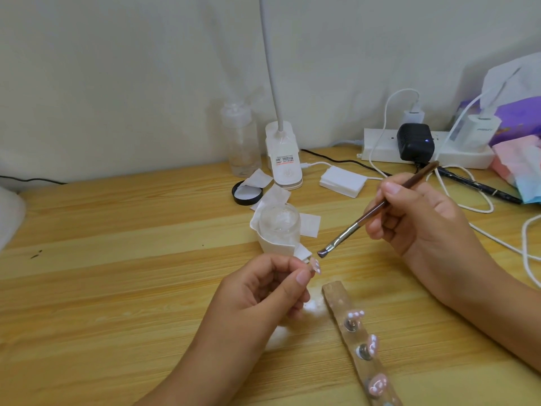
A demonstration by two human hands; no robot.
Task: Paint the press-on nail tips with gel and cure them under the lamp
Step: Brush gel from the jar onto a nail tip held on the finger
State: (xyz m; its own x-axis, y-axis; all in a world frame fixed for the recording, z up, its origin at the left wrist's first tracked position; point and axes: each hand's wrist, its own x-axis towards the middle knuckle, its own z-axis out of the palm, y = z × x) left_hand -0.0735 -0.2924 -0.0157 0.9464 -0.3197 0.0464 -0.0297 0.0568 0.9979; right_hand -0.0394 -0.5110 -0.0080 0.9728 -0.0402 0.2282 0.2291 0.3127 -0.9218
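Observation:
My left hand pinches a small stand with a pink press-on nail tip on it, held above the wooden desk. My right hand grips a brown-handled gel brush; its flat bristles hover just right of the tip, not clearly touching it. A wooden strip lies at the lower right, carrying several more pink decorated nail tips on metal pegs. An open glass jar wrapped in white paper stands just behind my left hand. The white gooseneck lamp stands at the back.
A black jar lid and loose white pads lie near the lamp. A clear bottle stands left of it. A pad stack, power strip with chargers, white cables, a dark pen and bags crowd the back right.

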